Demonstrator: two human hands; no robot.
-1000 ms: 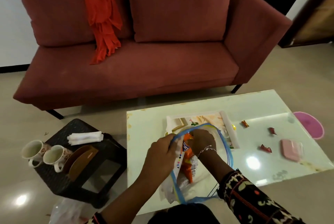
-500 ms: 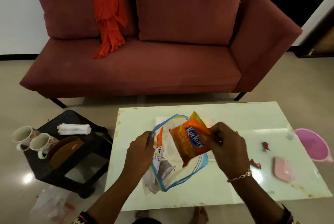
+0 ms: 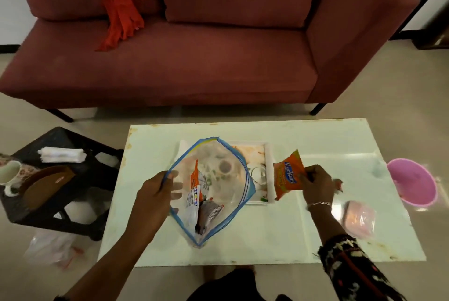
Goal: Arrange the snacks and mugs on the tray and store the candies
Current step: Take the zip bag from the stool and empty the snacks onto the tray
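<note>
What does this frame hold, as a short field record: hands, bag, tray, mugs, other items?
left hand: holds the zip bag's rim, mouth open
right hand: holds orange snack packet beside the bag
bag contents: more packets
tray: on white table, partly under the bag
mug: on black stool, not on tray
other: pink bowl, pink container

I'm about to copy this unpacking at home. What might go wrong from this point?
The zip bag is held open by the left hand at one edge only; the packets still inside might slide out. The right hand pinches the orange snack packet by its edge beside the tray, so it may slip or land off the tray.
</note>
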